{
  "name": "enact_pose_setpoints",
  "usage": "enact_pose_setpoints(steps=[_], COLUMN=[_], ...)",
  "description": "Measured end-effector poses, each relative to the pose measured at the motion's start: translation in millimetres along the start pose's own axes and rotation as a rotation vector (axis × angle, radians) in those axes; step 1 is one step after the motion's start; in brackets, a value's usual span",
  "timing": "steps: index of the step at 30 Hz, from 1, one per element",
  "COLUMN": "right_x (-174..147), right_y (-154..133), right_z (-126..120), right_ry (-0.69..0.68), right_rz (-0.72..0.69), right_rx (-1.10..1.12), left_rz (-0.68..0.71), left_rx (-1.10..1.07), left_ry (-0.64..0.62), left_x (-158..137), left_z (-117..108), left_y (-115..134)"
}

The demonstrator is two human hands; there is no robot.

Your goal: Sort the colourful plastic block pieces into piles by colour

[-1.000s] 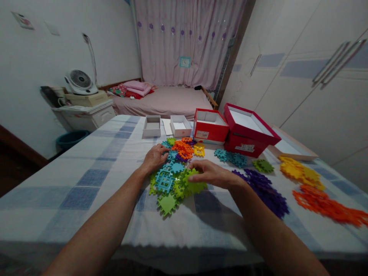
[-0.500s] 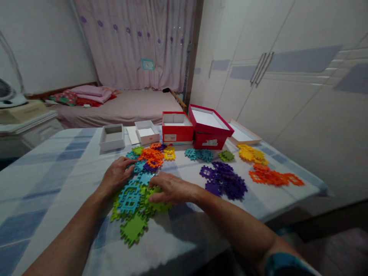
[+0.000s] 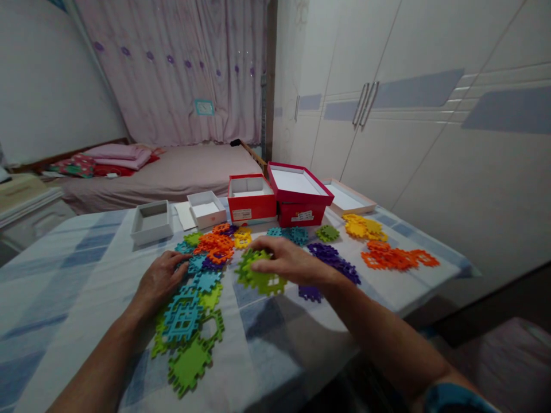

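Observation:
Lifted over the table, my right hand [image 3: 290, 259] grips several green interlocking plastic tiles [image 3: 260, 281] with toothed edges, thumb in front and fingers behind. My left hand [image 3: 160, 280] lies at the left side of a mixed pile, fingers stretched out and touching its edge. In that pile are blue tiles [image 3: 183, 317], orange tiles [image 3: 215, 244] and more green tiles [image 3: 190, 364]. Partly behind my right wrist sits a heap of purple tiles [image 3: 344, 268].
Sorted blue tiles [image 3: 297, 235], one green group [image 3: 328, 233], yellow tiles [image 3: 364, 228] and orange tiles [image 3: 398, 257] lie to the right. Along the back stand a grey box [image 3: 152, 232], a white box [image 3: 207, 217], a red box [image 3: 252, 212] and a dark red box [image 3: 301, 214].
My right hand has picked up green tiles from the pile and carried them right and up. My left hand stays by the pile. The whole view has turned slightly to the right.

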State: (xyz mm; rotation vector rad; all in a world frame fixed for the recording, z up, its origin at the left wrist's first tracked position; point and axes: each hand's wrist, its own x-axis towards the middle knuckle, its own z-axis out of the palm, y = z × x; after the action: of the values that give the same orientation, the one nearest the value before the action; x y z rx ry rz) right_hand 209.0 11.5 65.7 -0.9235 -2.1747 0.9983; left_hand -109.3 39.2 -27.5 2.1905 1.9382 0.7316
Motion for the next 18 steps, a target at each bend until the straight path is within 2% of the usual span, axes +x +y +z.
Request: enact_pose_setpoints(steps=[3, 5, 7, 9, 13, 18], right_x=[-22, -36, -46, -51, -45, -30], right_y=[34, 64, 93, 117, 142, 153], right_z=[-57, -94, -125, -146, -159, -152], right_ry=[0.239, 0.419, 0.492, 0.535, 0.602, 0.665], right_rz=[0.152, 0.231, 0.330, 0.434, 0.603, 0.671], right_rx=[0.023, -0.090, -0.191, -0.272, -0.401, -0.481], left_rz=[0.001, -0.004, -0.009, -0.012, -0.013, -0.012], left_rx=[0.013, 0.022, 0.032, 0.041, 0.058, 0.043], left_ry=[-0.011, -0.014, -0.010, -0.005, 0.009, 0.024], left_x=[-1, -1, -1, 0, 0, 1], left_z=[0, 0, 0, 0, 1, 3], left_y=[1, 2, 2, 2, -1, -5])
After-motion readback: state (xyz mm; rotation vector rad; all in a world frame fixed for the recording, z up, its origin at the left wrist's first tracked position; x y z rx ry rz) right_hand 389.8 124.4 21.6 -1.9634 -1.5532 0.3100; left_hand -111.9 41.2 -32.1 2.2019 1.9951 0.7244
